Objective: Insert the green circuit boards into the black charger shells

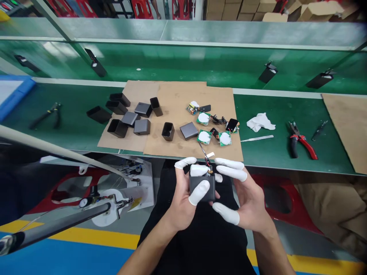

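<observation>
My left hand (186, 196), with white finger cots on its fingertips, grips a dark grey plastic housing (203, 188) above my lap. Wires and a small circuit part (210, 170) stick out of the housing's upper end. To the right, my right hand (246, 196), also in finger cots, has its thumb and fingers spread beside the housing; part of its fingers passes close to the housing's edge. Beyond my hands, circuit boards with white round pads (204, 136) lie on the cardboard (177, 149), near a closed grey housing (189, 130).
Several empty dark housings (117, 128) stand at the left of the cardboard. Tweezers (257, 138), a crumpled white tissue (260, 122) and red-handled pliers (301, 141) lie to the right. Cutters (47, 114) rest at far left. A metal arm (60, 225) extends at lower left.
</observation>
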Tool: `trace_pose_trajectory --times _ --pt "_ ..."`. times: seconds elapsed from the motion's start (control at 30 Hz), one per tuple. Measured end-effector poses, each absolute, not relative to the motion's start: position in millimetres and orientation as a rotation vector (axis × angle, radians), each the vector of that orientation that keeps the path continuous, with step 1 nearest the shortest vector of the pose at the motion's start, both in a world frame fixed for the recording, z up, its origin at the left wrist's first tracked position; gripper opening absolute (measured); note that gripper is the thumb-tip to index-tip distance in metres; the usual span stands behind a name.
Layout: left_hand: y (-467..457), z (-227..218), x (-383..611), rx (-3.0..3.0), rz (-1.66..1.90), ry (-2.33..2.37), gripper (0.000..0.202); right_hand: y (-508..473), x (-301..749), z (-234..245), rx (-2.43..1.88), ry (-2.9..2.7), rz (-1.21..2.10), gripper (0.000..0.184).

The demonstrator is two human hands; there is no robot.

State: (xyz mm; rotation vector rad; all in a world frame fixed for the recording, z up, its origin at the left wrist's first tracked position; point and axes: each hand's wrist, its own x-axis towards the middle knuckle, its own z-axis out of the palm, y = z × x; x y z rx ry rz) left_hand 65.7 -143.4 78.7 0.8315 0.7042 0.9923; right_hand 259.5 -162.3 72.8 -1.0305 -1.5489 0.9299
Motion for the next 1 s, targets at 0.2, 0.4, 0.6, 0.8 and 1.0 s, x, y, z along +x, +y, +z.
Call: trace_pose_trajectory --times 0.2,0.4,0.6,0.8,1.0 --pt "-135.4 86.4 45.7 0.773 0.840 0.674 0.048 -155.4 256.8 71.1 -1.007 -1.588 0.955 0.079" --pt "-128.3 95.4 34.0 0.969 0.864 0.641 0.063 -145.0 252.4 73.1 -0.916 -1.304 1.116 0.060" --pt "-136.8 96.3 44.5 1.078 1.000 0.844 0.061 -134.4 244.2 91.2 -0.940 -1.177 1.168 0.043" --pt "-153.0 89.2 55.7 1.079 1.031 0.948 0.072 -123.7 244.1 106.1 -1.018 -1.202 1.232 0.039" --pt "-158.9 87.6 59.9 1.092 1.127 0.958 0.070 -122.5 243.7 107.4 -0.991 -1.151 1.301 0.037"
